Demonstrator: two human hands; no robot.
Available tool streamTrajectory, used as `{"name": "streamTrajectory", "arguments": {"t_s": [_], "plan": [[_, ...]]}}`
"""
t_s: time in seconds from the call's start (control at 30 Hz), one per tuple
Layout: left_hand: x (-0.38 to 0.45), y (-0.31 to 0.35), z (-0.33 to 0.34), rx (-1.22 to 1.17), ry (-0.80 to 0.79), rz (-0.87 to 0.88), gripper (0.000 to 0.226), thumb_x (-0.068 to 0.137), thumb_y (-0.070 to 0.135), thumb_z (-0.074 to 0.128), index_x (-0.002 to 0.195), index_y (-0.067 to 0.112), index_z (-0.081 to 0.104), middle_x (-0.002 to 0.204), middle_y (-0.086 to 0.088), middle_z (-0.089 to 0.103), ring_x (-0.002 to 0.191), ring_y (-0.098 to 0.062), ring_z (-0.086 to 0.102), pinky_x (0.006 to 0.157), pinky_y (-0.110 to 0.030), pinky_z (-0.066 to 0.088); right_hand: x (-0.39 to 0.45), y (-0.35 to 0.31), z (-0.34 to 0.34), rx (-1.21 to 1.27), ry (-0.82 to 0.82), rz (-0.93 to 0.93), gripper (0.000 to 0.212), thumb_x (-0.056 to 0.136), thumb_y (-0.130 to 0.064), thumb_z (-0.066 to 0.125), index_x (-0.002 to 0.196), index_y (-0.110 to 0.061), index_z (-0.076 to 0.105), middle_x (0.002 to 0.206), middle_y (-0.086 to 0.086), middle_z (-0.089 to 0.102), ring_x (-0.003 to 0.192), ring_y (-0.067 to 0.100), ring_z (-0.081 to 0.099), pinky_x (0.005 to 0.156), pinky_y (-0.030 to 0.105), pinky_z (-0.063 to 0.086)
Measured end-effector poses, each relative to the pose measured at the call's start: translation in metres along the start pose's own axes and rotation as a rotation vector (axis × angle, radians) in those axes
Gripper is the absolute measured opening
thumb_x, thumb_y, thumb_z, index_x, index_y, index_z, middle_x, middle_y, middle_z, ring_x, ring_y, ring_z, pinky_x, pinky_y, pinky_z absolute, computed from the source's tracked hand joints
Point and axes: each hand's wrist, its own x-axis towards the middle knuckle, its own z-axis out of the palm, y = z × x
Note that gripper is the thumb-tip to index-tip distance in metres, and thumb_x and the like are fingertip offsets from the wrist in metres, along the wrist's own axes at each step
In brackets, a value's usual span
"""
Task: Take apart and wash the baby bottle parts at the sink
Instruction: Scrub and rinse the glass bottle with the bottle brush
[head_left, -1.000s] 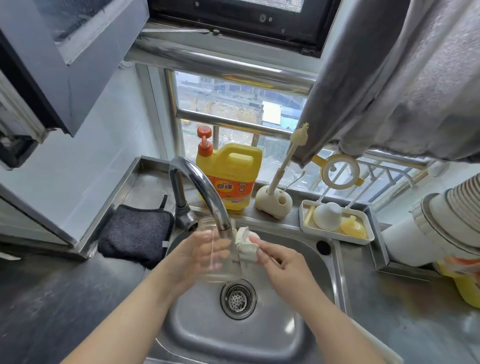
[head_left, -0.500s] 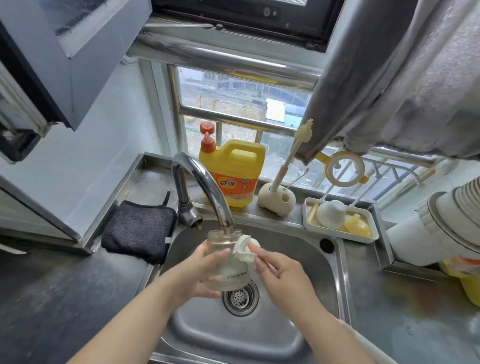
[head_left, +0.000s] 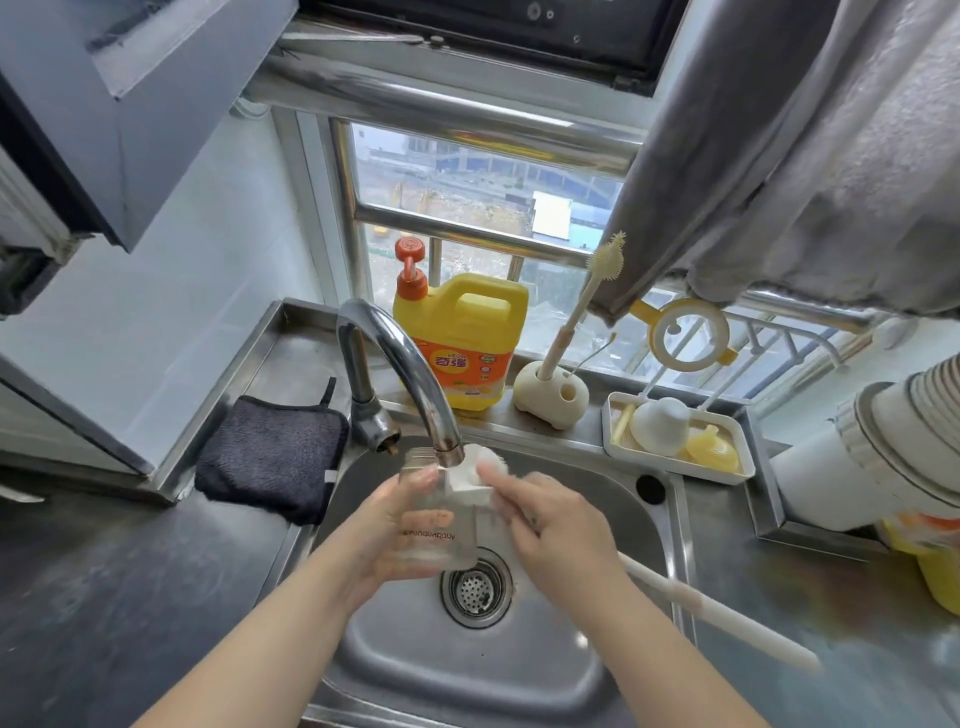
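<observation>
Pretty cramped little kitchen corner. Stainless steel surface (head_left: 130, 597) all around, dull and smudgy, with a raised steel lip running along the back. Left wall (head_left: 171, 270) is plain white, and a grey cabinet (head_left: 156, 104) hangs over it at an angle. Straight ahead there's a window (head_left: 467, 208) with metal bars, daylight coming through, and blurry buildings outside. A grey curtain (head_left: 779, 156) bunches up on the right side of it, hanging off a rail. Far right, a fat white ribbed duct (head_left: 883, 447) pokes in over the surface. The light is soft and greyish.
</observation>
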Motion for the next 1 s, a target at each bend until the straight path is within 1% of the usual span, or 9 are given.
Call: {"name": "streamTrajectory", "arguments": {"t_s": [0.1, 0.2, 0.27, 0.37, 0.5, 0.63, 0.73, 0.93, 1.0], "plan": [[0.001, 0.003, -0.002, -0.015, 0.003, 0.020, 0.074, 0.047, 0.064, 0.073, 0.108, 0.022, 0.065, 0.089, -0.009, 0.074, 0.080, -0.027, 0.072, 0.064, -0.038, 0.056, -0.010, -0.011, 0.008, -0.029, -0.037, -0.128, 0.033, 0.089, -0.039, 0.046, 0.120, -0.046, 0.057, 0.080, -0.015, 0.060, 0.072, 0.004, 0.058, 0.054, 0.020, 0.042], [0.000, 0.002, -0.007, -0.046, -0.006, 0.021, 0.061, 0.063, 0.057, 0.073, 0.113, 0.023, 0.063, 0.099, -0.013, 0.073, 0.092, -0.032, 0.070, 0.071, -0.044, 0.057, -0.025, 0.008, 0.006, -0.059, -0.056, -0.131, 0.031, 0.089, -0.042, 0.047, 0.117, -0.046, 0.058, 0.077, -0.016, 0.061, 0.067, 0.002, 0.057, 0.051, 0.020, 0.045], [0.001, -0.002, -0.006, -0.052, -0.036, 0.004, 0.063, 0.061, 0.056, 0.077, 0.113, 0.023, 0.066, 0.107, -0.016, 0.070, 0.097, -0.034, 0.068, 0.068, -0.046, 0.057, -0.018, 0.015, 0.000, -0.047, -0.001, -0.062, 0.033, 0.088, -0.045, 0.044, 0.117, -0.046, 0.059, 0.073, -0.015, 0.057, 0.067, 0.005, 0.055, 0.053, 0.024, 0.047], [0.001, -0.003, 0.003, -0.061, -0.047, -0.037, 0.067, 0.058, 0.058, 0.069, 0.114, 0.021, 0.064, 0.100, -0.017, 0.068, 0.079, -0.029, 0.071, 0.059, -0.039, 0.056, 0.002, 0.008, 0.000, 0.074, 0.031, 0.000, 0.036, 0.089, -0.047, 0.040, 0.122, -0.048, 0.055, 0.076, -0.011, 0.055, 0.075, 0.007, 0.054, 0.063, 0.027, 0.045], [0.005, 0.002, -0.002, -0.056, -0.039, 0.004, 0.060, 0.057, 0.059, 0.067, 0.105, 0.022, 0.066, 0.085, -0.008, 0.073, 0.074, -0.026, 0.071, 0.058, -0.036, 0.055, -0.012, -0.006, 0.004, 0.030, -0.036, -0.196, 0.032, 0.090, -0.040, 0.046, 0.118, -0.046, 0.060, 0.082, -0.015, 0.061, 0.075, 0.003, 0.057, 0.060, 0.020, 0.043], [0.001, 0.001, -0.003, -0.047, -0.074, -0.002, 0.055, 0.062, 0.051, 0.067, 0.108, 0.021, 0.067, 0.093, -0.017, 0.073, 0.081, -0.032, 0.072, 0.062, -0.042, 0.056, -0.018, 0.018, -0.001, -0.018, 0.009, -0.165, 0.030, 0.088, -0.041, 0.048, 0.115, -0.045, 0.060, 0.077, -0.017, 0.058, 0.069, 0.000, 0.055, 0.054, 0.021, 0.044], [0.000, -0.002, 0.004, -0.028, -0.074, -0.031, 0.068, 0.056, 0.056, 0.072, 0.113, 0.021, 0.064, 0.099, -0.019, 0.069, 0.084, -0.032, 0.071, 0.067, -0.047, 0.056, 0.007, 0.015, -0.006, 0.035, 0.053, -0.083, 0.038, 0.086, -0.043, 0.041, 0.122, -0.047, 0.055, 0.079, -0.020, 0.054, 0.075, -0.003, 0.051, 0.059, 0.013, 0.035], [-0.002, 0.002, -0.002, -0.067, -0.116, -0.015, 0.074, 0.045, 0.059, 0.080, 0.105, 0.018, 0.070, 0.102, -0.015, 0.071, 0.086, -0.031, 0.070, 0.069, -0.043, 0.055, -0.023, 0.005, 0.000, 0.027, -0.075, -0.285, 0.027, 0.096, -0.043, 0.044, 0.118, -0.045, 0.059, 0.083, -0.016, 0.061, 0.075, 0.003, 0.056, 0.060, 0.016, 0.039], [-0.005, 0.001, -0.002, -0.059, -0.139, -0.017, 0.072, 0.048, 0.058, 0.078, 0.108, 0.018, 0.069, 0.104, -0.019, 0.070, 0.090, -0.035, 0.070, 0.069, -0.044, 0.056, -0.025, 0.020, -0.002, -0.016, -0.020, -0.256, 0.028, 0.095, -0.046, 0.043, 0.116, -0.044, 0.061, 0.080, -0.017, 0.059, 0.072, 0.000, 0.054, 0.057, 0.014, 0.037]]}}
